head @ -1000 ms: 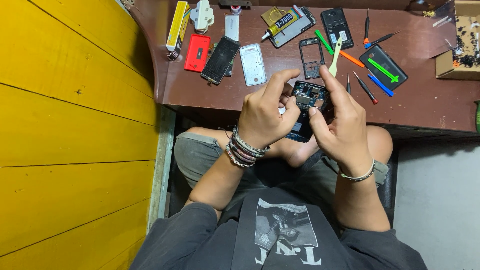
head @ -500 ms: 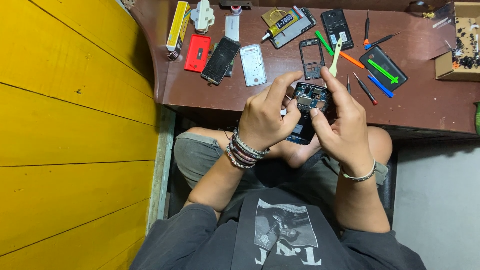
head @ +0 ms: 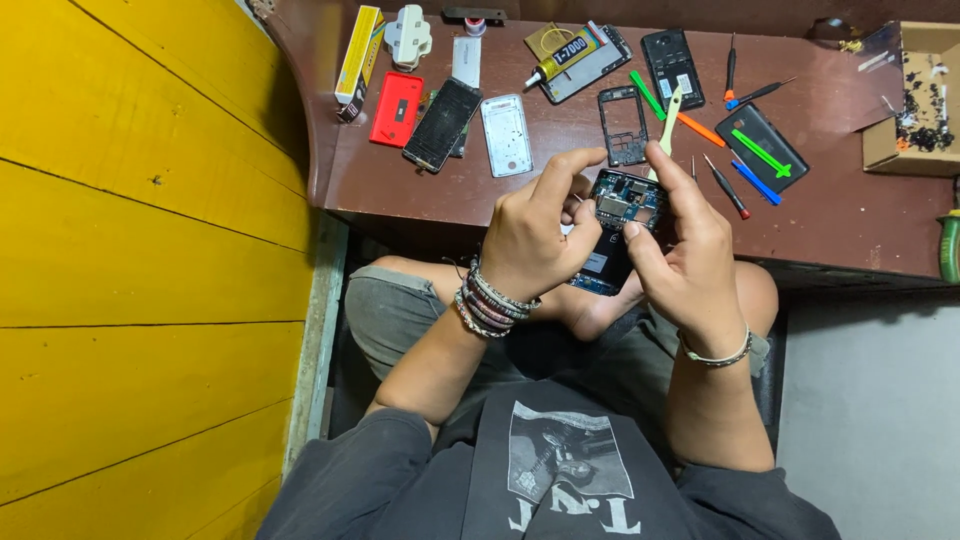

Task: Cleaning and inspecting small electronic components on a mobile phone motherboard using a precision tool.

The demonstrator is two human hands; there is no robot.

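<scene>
Insp. note, head view. Both hands hold an opened phone point(head: 615, 225) over the lap, just in front of the worktop point(head: 850, 215) edge, not resting on it. Left hand point(head: 530, 235) is curled round the phone's left side, index finger bent down toward the exposed board. Right hand point(head: 685, 250) is closed on the right side, thumb pressing near the board; a pale pry tool point(head: 668, 118) sticks up behind its fingers, but whether the right hand grips it cannot be told.

Status, as judged: teardown is well along. Back cover is off and the circuit board and internals show. Parts apparently already stripped lie on the worktop: a black mid-frame point(head: 622, 125) just beyond the hands, a white cover plate point(head: 506, 135), a dark phone body point(head: 442, 124) and a red back cover point(head: 396, 109) to the left, a further black shell point(head: 672, 66) at the rear.

Left to do, as judged: board is seated in the housing, so work on it is unfinished; nothing shows reassembly begun. Small screws cannot be made out.

Tools to hand: glue tube point(head: 565, 55), green spudger point(head: 648, 95), orange spudger point(head: 700, 130), red-tipped screwdriver point(head: 728, 187), blue pry stick point(head: 757, 182), dark phone with a green arrow-shaped pick point(head: 762, 152) lying on it. Cardboard box point(head: 915, 100) of tiny bits at far right.
</scene>
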